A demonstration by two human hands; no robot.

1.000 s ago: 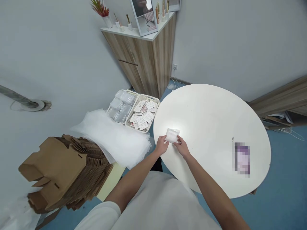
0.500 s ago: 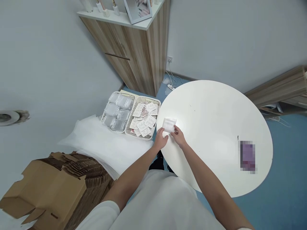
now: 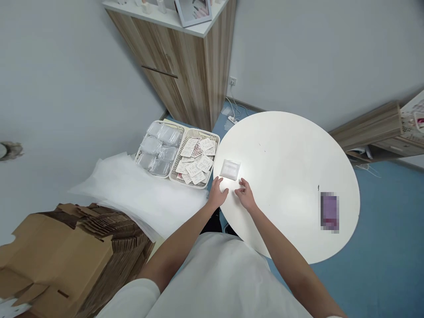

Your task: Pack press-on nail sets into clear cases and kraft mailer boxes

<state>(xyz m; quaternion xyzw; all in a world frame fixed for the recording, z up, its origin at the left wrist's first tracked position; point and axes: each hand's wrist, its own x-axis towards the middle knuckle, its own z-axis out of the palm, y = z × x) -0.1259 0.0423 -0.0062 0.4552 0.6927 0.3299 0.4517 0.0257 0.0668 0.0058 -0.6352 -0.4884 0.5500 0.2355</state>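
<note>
A small white packet [image 3: 230, 169] lies flat near the left edge of the round white table [image 3: 291, 159]. My left hand [image 3: 217, 193] rests at the table's edge just below the packet, fingers loosely apart and holding nothing. To its right, my right hand [image 3: 244, 194] hovers over the table with fingers slightly curled and empty. Neither hand touches the packet.
Two white baskets stand left of the table, one with printed cards [image 3: 194, 160], one with clear bags [image 3: 158, 147]. White foam sheets [image 3: 139, 194] and a stack of flat cardboard boxes [image 3: 73, 256] lie further left. A blurred purple item [image 3: 329, 211] sits on the table's right. A wooden cabinet [image 3: 185, 66] stands behind.
Both hands have let go of the white packet and drawn back a little toward me; the packet now lies alone on the table. The view has shifted slightly.
</note>
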